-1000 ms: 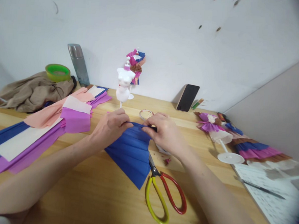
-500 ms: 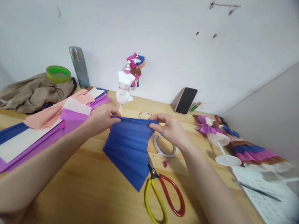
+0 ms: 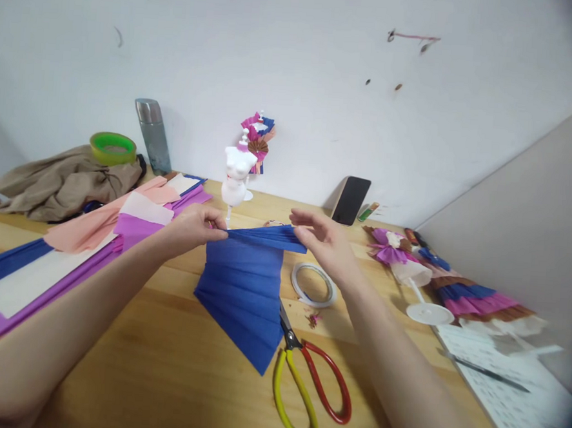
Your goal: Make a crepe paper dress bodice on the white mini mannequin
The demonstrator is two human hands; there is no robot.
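Observation:
My left hand (image 3: pixel 197 226) pinches one end of a narrow pleated blue crepe paper strip (image 3: pixel 275 236). The strip fans out toward my right hand (image 3: pixel 322 239), whose thumb and fingers are apart beside its loose end. Directly below is a wider pleated blue crepe paper piece (image 3: pixel 242 289); whether the two are joined I cannot tell. Scissors (image 3: pixel 292 340) with one yellow and one red handle lie at its lower right, blade tips partly hidden. A white roll of narrow tape (image 3: pixel 333 293) sits under my right wrist. Behind the strip stands a small white mannequin (image 3: pixel 236 172).
Left, crepe paper sheets (image 3: pixel 88 279) lie near a brown cloth (image 3: pixel 60 184), a green tape roll (image 3: pixel 108 159) and a bottle (image 3: pixel 153 138). A phone (image 3: pixel 351 200) leans on the wall. Right are paper-dressed mannequins (image 3: pixel 484 297) and a pen (image 3: pixel 492 372) on printed paper.
My right hand has let go of the strip's right end and spread its fingers. That end now fans open and hangs lower. My left hand keeps its pinch. The view has shifted slightly.

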